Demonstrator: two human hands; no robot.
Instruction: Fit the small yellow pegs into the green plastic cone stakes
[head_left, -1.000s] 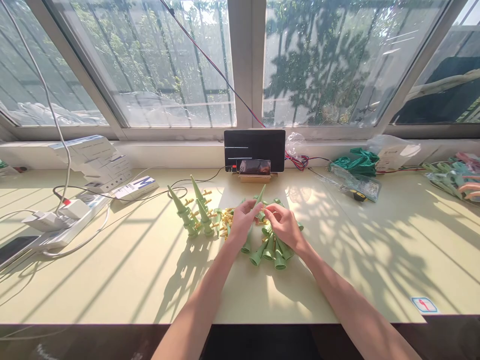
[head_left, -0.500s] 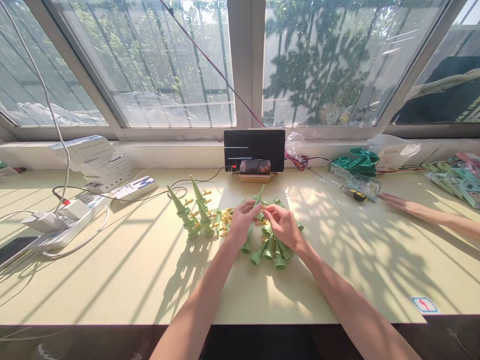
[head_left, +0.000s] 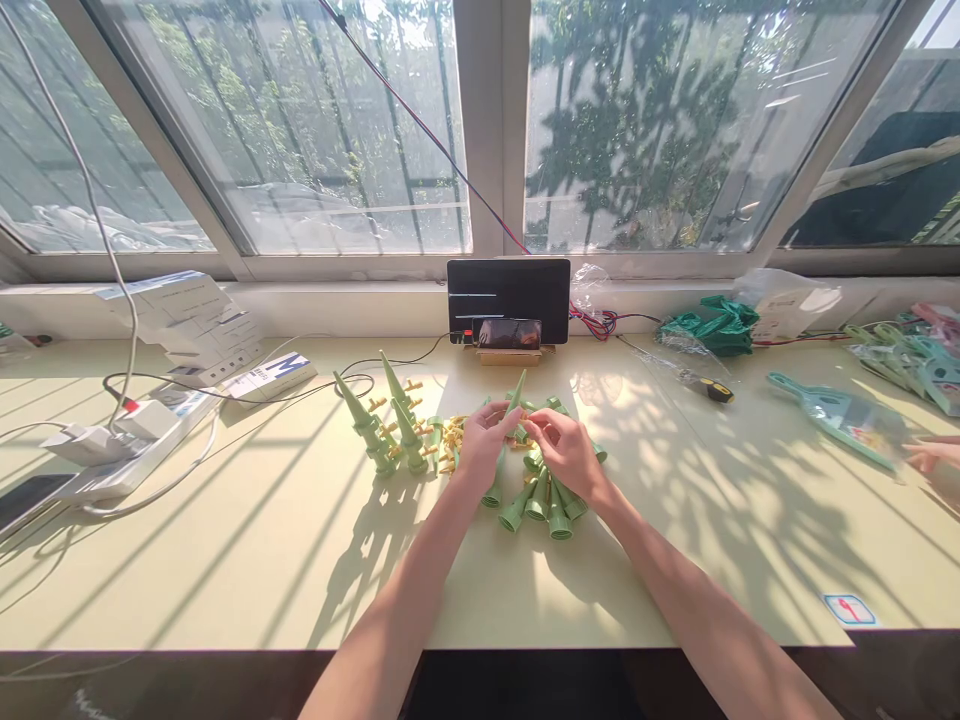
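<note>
Here, in the head view, I see the green cone (head_left: pixel 515 395) slanting, tip upward and slightly rightward, gripped in my left hand (head_left: pixel 486 438), thumb and fingers closed; beside it, my right hand (head_left: pixel 566 450) curls nearly together, contents unclear.

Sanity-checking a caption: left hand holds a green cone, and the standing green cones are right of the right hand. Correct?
One error: in the head view, the standing green cones are left of the left hand, not right of the right hand. The left hand does hold a green cone.
</note>
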